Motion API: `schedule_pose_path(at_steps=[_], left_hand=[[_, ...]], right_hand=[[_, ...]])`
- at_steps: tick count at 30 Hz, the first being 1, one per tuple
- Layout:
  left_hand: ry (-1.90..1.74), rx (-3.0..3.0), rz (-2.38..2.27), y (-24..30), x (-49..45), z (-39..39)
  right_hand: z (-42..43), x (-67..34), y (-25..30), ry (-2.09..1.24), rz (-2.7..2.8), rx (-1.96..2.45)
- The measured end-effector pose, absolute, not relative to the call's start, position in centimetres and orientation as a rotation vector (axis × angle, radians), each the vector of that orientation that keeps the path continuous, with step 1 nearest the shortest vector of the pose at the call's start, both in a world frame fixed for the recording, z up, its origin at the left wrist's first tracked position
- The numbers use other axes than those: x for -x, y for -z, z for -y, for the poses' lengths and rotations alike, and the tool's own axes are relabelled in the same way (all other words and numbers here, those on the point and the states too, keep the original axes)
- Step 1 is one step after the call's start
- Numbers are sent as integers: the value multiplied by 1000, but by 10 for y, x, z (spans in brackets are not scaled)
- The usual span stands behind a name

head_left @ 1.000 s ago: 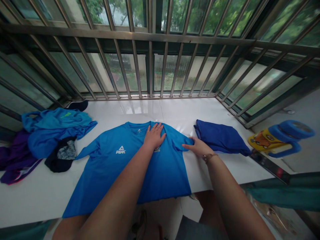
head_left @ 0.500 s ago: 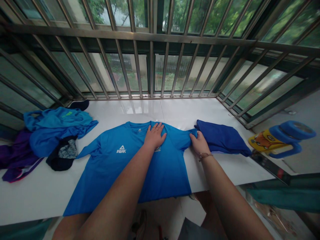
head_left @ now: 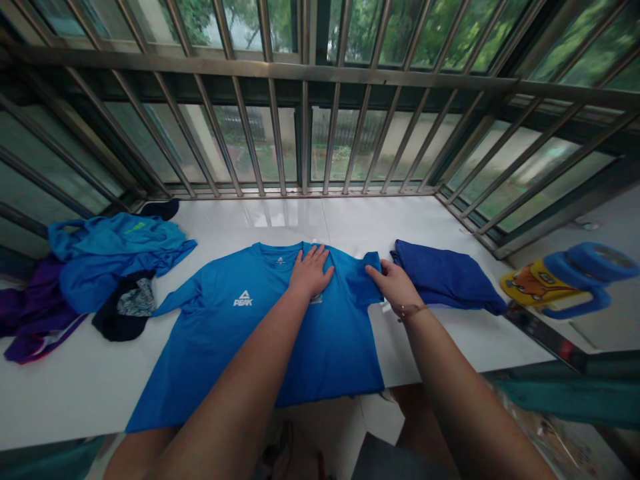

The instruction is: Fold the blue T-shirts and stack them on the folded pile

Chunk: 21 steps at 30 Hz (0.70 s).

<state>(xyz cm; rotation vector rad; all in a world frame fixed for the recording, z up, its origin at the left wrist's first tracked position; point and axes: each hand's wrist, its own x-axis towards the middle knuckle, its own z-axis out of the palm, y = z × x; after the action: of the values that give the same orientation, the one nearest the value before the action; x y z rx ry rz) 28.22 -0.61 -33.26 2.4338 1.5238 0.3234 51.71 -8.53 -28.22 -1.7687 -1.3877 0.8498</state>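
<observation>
A bright blue T-shirt (head_left: 235,333) with a white PEAK logo lies face up on the white ledge (head_left: 445,340), its hem hanging over the front edge. My left hand (head_left: 310,270) presses flat on the shirt's chest near the collar. My right hand (head_left: 395,283) pinches the shirt's right sleeve (head_left: 367,277) and holds it folded inward over the body. A folded dark blue garment (head_left: 443,277) lies just right of my right hand.
A heap of blue, purple and black clothes (head_left: 95,273) lies at the ledge's left end. Metal window bars (head_left: 300,127) close off the back and both sides. A blue and yellow toy-like object (head_left: 565,280) sits at the right, beyond the ledge.
My right hand took hold of the right sleeve's end and drew it left, folding it over the shirt's body. My left hand stayed in place on the chest.
</observation>
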Motion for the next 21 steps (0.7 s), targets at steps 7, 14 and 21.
schedule_pose_path(at_steps=[7, 14, 21], left_hand=[[-373, -2286, -1468, 331, -277, -4], [-668, -2036, -1432, 329, -268, -13], [-603, -2169, -1330, 331, -266, -8]], right_hand=[[111, -474, 242, -1088, 1805, 1306], [146, -508, 263, -638, 1859, 1637], [182, -490, 300, -384, 2282, 1750]])
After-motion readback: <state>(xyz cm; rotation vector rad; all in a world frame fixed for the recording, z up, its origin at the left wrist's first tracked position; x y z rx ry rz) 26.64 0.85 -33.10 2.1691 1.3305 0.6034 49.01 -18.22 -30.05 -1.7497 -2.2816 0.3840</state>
